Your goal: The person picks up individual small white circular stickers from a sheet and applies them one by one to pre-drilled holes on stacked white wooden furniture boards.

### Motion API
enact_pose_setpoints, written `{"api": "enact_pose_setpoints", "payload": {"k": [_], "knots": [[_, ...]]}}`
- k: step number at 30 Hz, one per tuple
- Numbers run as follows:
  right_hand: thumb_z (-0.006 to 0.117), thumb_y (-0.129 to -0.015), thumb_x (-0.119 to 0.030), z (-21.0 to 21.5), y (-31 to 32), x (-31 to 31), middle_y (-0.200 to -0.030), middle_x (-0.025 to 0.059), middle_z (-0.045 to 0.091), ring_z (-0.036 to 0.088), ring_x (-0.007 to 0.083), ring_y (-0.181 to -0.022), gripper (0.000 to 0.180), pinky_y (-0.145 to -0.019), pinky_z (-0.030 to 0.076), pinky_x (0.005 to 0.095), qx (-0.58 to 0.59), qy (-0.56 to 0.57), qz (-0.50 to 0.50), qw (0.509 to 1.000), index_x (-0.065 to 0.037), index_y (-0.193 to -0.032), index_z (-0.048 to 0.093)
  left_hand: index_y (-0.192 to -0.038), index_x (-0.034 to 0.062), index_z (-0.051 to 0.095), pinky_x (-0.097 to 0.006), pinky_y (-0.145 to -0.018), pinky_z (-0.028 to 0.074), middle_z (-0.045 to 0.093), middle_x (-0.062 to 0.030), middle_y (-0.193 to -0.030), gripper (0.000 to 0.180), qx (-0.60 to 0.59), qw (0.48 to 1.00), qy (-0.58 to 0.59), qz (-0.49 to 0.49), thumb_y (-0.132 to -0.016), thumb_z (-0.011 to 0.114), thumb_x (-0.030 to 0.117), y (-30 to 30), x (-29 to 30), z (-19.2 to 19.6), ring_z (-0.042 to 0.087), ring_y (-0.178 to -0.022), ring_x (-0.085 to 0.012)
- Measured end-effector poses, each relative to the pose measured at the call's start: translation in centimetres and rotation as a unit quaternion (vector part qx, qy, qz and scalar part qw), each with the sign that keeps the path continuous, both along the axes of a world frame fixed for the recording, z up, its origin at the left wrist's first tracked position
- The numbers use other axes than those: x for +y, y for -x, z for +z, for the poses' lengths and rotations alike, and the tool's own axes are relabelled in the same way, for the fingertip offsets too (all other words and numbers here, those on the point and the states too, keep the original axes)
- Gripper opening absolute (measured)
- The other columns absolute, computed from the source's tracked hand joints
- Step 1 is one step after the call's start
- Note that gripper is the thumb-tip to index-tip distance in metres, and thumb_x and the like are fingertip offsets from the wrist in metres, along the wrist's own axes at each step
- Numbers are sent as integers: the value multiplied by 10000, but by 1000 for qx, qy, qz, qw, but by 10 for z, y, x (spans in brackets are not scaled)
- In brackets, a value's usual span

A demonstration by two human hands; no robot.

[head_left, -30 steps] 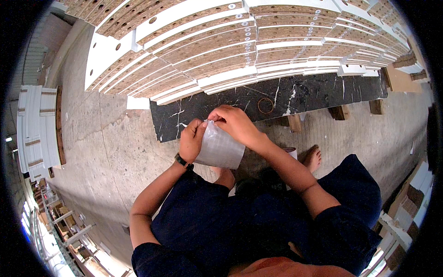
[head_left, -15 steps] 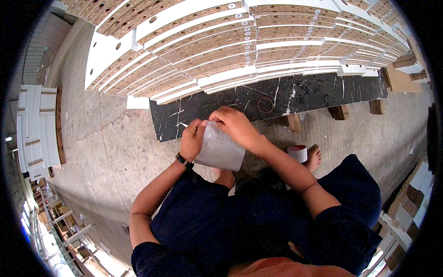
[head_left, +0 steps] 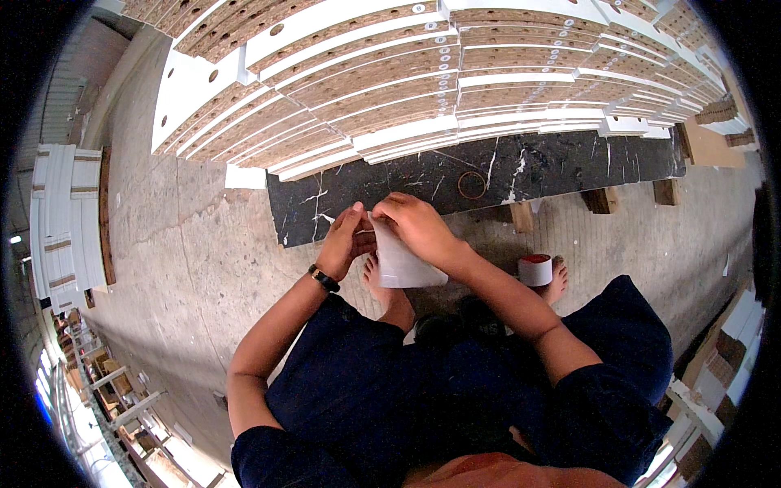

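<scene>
A thin, whitish, slightly glossy sheet [head_left: 407, 264] hangs curved in front of me, its lower edge above my feet. My right hand [head_left: 415, 228] pinches its upper edge, fingertips bent down over it. Beside the sheet's left edge is my left hand [head_left: 346, 241], with a dark wristband behind it. The left fingers are apart and stretched toward the sheet; whether they touch it I cannot tell. Beyond both hands lies a black board with white veins [head_left: 390, 180], and a large stack of white-faced particleboard panels [head_left: 390, 106] rests on it.
A wide white tape roll [head_left: 535, 271] stands on the floor by my right foot. A thin brown ring [head_left: 471, 185] lies on the black board. Wooden blocks [head_left: 599, 200] support that board. White panels [head_left: 69, 220] are stacked at the far left, and more panels [head_left: 724, 358] stand at right.
The left fingers have loosened from the sheet's upper left corner and spread apart. The sheet has swung right and curled, held by my right hand.
</scene>
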State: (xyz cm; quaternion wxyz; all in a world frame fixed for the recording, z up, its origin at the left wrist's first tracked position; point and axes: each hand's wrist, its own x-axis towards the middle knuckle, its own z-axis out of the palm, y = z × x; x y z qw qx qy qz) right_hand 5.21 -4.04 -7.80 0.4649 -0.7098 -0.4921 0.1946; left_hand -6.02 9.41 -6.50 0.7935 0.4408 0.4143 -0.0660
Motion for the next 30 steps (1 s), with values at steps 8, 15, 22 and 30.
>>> {"api": "enact_pose_setpoints", "payload": {"k": [8, 15, 22, 30], "knots": [[606, -739, -14, -16, -12, 1, -832, 101, 605, 607, 221, -781, 141, -688, 485, 314, 127, -24, 12, 992, -35, -876, 581, -996, 71, 477, -229, -593, 450, 543, -17, -860, 223, -40, 993, -69, -84, -825, 603, 138, 5, -3, -5, 539, -732, -92], [638, -748, -52, -47, -79, -20, -799, 85, 608, 590, 143, -719, 162, -643, 486, 266, 130, -48, -226, 964, -32, -900, 586, -1001, 75, 487, -195, -526, 365, 515, 11, -800, 200, 0, 988, -127, -88, -816, 562, 65, 9, 7, -25, 457, -647, -55], [678, -724, -72, -59, -93, -17, -726, 67, 545, 524, 155, -605, 120, -569, 434, 272, -3, -64, -343, 937, -23, -795, 594, -1018, 64, 495, -194, -532, 362, 545, 3, -846, 208, 15, 989, -114, -90, -819, 558, 66, 9, 7, -18, 469, -665, -53], [698, -715, -69, -68, -89, -7, -684, 66, 564, 497, 130, -569, 126, -552, 411, 256, -2, -131, -436, 890, -3, -700, 591, -1014, 66, 507, -189, -534, 356, 552, 12, -836, 217, -1, 992, -103, -72, -809, 578, 79, 10, 7, -25, 474, -662, -49]]}}
